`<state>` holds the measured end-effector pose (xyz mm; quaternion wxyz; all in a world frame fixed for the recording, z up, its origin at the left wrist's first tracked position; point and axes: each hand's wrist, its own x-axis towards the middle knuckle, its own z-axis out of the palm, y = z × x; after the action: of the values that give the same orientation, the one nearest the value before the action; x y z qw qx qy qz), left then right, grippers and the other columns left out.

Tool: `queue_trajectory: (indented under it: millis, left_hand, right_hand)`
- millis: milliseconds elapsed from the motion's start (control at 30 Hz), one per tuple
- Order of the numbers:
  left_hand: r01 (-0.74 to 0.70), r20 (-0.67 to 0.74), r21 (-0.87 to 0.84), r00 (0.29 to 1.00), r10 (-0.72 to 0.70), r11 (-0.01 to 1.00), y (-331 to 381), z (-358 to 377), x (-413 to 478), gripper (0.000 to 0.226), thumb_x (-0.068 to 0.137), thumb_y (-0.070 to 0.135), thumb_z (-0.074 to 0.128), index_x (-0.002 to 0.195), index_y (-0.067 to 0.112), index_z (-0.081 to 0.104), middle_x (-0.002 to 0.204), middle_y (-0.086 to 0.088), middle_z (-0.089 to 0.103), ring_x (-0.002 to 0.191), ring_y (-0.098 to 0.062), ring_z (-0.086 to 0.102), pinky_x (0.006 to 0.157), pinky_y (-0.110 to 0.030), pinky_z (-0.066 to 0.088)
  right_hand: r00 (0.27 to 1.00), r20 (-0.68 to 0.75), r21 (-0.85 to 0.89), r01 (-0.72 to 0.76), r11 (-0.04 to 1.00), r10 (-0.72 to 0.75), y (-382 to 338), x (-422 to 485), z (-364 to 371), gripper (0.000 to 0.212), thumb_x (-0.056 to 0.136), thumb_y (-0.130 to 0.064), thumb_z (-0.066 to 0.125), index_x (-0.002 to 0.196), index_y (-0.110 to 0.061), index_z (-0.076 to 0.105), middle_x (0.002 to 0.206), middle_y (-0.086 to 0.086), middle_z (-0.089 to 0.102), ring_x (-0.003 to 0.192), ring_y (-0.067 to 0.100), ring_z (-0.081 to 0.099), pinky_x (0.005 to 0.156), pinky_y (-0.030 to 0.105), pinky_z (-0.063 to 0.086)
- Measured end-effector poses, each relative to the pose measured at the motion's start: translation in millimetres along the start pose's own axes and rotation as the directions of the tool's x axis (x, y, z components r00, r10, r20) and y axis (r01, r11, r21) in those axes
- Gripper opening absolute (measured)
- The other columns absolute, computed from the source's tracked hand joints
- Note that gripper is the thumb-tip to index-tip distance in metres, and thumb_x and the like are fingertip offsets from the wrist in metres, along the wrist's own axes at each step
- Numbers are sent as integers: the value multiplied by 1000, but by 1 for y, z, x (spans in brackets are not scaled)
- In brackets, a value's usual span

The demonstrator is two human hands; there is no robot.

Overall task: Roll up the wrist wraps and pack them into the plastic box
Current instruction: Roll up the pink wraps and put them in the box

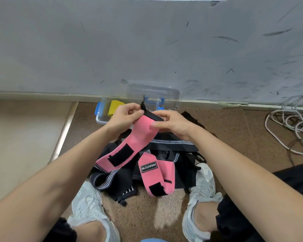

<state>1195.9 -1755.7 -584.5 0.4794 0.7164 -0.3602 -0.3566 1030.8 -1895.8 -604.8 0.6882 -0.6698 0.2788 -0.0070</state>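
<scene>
I hold a pink wrist wrap up over the floor by its black upper end. My left hand pinches that end from the left, and my right hand pinches it from the right with the thumb on the pink cloth. The wrap's tail hangs down to the left with a black hook patch on it. A second pink wrap with a black label lies on a heap of dark wraps. Behind my hands stands the clear plastic box with blue clips; a yellow roll sits inside.
The box's clear lid leans against the grey wall. My two pale shoes flank the heap on the speckled brown floor. A tangle of white cable lies at the right. A raised pale step runs along the left.
</scene>
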Motion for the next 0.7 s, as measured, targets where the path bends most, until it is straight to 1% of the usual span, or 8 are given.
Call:
queue_trajectory:
  millis: [33,133,200,267,333,400,533,700]
  left_hand:
    - [-1,15,-63,1000,2,998,1,3,-1,8,98,7,64,102,9,71,82,-6,68,79,-18,59,79,-35,49]
    - [18,143,-175,990,7,984,-2,4,-4,48,81,8,62,129,9,62,102,-4,70,92,-12,63,84,-26,51]
    - [-18,279,-2,960,18,1000,-13,1,-7,54,75,16,68,128,11,61,108,-1,70,92,-11,64,81,-25,53]
    - [-55,310,281,950,-36,958,-32,-8,-10,43,71,30,79,112,25,68,103,2,73,88,-12,67,80,-31,56]
    - [-32,308,469,943,-129,882,-52,-21,-14,23,75,25,83,91,30,69,86,8,72,77,-10,65,73,-29,52]
    - [18,345,504,912,-220,863,-67,-30,-21,16,82,12,80,80,22,67,74,10,65,67,-4,60,67,-25,48]
    - [74,372,421,895,-247,904,-76,-29,-28,13,94,1,66,89,13,65,81,3,67,73,-1,64,71,-16,51]
    - [9,432,498,865,-257,867,-82,-26,-21,19,89,5,73,95,21,65,87,3,70,80,-12,67,76,-28,55]
  right_hand:
    - [997,-56,-13,45,999,-46,-6,1,4,29,83,-13,81,111,-19,75,98,-1,77,91,13,71,80,33,57]
    - [976,-171,8,142,990,-138,-23,-1,4,14,92,0,69,99,-11,72,72,-7,74,65,5,66,62,22,51]
    - [965,-192,56,193,980,-179,-35,-6,-2,18,94,4,64,97,-14,69,76,-6,73,66,4,66,59,19,50]
    - [921,-335,73,235,969,-199,-43,-8,-16,20,95,3,62,96,-16,69,85,-2,71,70,5,64,60,20,50]
    - [833,-530,82,238,968,-160,-42,-8,-40,19,97,-3,62,95,-20,70,92,0,71,80,11,64,69,28,54]
    - [726,-684,99,197,975,-77,-33,-10,-65,14,98,-9,62,97,-20,70,99,0,70,91,16,63,81,36,54]
    - [546,-837,149,148,978,45,-6,-14,-93,10,98,-8,61,103,-14,67,90,-5,65,90,15,60,80,31,51]
    - [358,-926,166,95,981,122,12,-23,-117,17,99,-6,59,114,-4,67,101,2,62,93,15,57,78,24,45]
